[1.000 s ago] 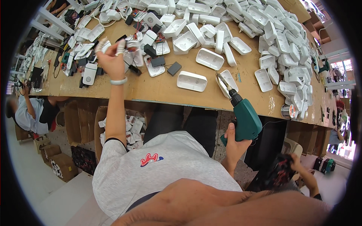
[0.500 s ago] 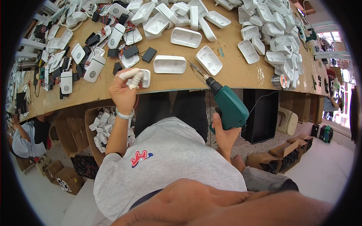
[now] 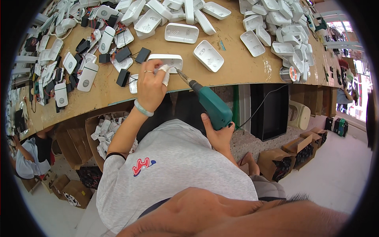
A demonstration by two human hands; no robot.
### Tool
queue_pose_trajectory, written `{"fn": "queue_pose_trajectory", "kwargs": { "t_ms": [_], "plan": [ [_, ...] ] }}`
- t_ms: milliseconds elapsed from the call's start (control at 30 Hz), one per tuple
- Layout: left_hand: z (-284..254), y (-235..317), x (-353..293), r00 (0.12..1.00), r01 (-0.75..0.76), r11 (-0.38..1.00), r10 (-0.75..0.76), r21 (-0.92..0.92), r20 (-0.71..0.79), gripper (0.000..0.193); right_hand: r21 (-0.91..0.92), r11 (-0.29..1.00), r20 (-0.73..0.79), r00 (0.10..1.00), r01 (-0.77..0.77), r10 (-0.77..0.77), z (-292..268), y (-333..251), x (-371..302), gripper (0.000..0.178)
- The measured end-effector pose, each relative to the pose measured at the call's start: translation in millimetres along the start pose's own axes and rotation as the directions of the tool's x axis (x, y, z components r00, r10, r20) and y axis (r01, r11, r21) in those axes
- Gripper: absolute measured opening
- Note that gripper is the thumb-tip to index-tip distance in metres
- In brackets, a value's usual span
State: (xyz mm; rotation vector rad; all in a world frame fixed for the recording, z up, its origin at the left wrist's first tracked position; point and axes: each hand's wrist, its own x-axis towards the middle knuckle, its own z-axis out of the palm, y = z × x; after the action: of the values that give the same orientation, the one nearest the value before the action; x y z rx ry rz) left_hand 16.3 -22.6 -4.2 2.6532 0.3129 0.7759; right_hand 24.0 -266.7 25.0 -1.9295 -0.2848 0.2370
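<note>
My left hand (image 3: 152,81), with white wrapping on some fingertips, is over a shallow white plastic casing (image 3: 176,59) near the table's front edge. Its fingers are bent and drawn together at the casing's near side; whatever they pinch is hidden. In my right hand (image 3: 218,136) is a green pistol-shaped soldering gun (image 3: 215,106), gripped by its handle. Its slim metal tip points up and left, reaching the casing's near right side beside my left fingers. Left of my left wrist lies a small white casing part (image 3: 133,83), next to a black box (image 3: 123,78).
White casings lie in heaps (image 3: 290,47) at the far middle and right. Casings with black boxes and wires spread over the left. A wire spool (image 3: 288,74) stands at the right front edge. Below are a carton of white parts (image 3: 106,132) and a black bin (image 3: 269,114).
My left hand has let go of the small white part near the table edge and moved right to the casing. My right hand has brought the soldering gun left toward it. The view has shifted.
</note>
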Motion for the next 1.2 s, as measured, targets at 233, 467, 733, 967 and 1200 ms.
{"fn": "queue_pose_trajectory", "kwargs": {
  "t_ms": [233, 467, 733, 967, 1200],
  "plan": [
    [2.9, 0.2, 12.5, 0.995, -0.076, 0.99, 0.082, 0.116, -0.048, 0.015, -0.142, 0.988, 0.031, 0.998, 0.063, -0.059, 9.9, -2.7, 7.9, 0.033],
    [7.5, -3.7, 10.9, 0.998, -0.042, 0.993, 0.046, 0.109, -0.031, 0.014, -0.164, 0.983, 0.015, 0.997, 0.079, -0.078, 17.6, -2.0, 13.9, 0.034],
    [8.1, -2.4, 11.2, 0.999, -0.04, 0.989, 0.045, 0.142, -0.028, 0.015, -0.165, 0.982, 0.012, 0.995, 0.097, -0.096, 20.1, -3.3, 17.2, 0.034],
    [9.4, -2.1, 10.7, 0.999, -0.033, 0.992, 0.038, 0.12, -0.037, 0.015, -0.164, 0.985, 0.028, 0.998, 0.06, -0.056, 22.0, -3.1, 19.3, 0.035],
    [9.8, -3.6, 9.7, 0.998, -0.043, 0.992, 0.048, 0.119, -0.043, 0.014, -0.181, 0.979, 0.034, 0.996, 0.092, -0.087, 20.8, -3.6, 19.7, 0.035]
  ]
}}
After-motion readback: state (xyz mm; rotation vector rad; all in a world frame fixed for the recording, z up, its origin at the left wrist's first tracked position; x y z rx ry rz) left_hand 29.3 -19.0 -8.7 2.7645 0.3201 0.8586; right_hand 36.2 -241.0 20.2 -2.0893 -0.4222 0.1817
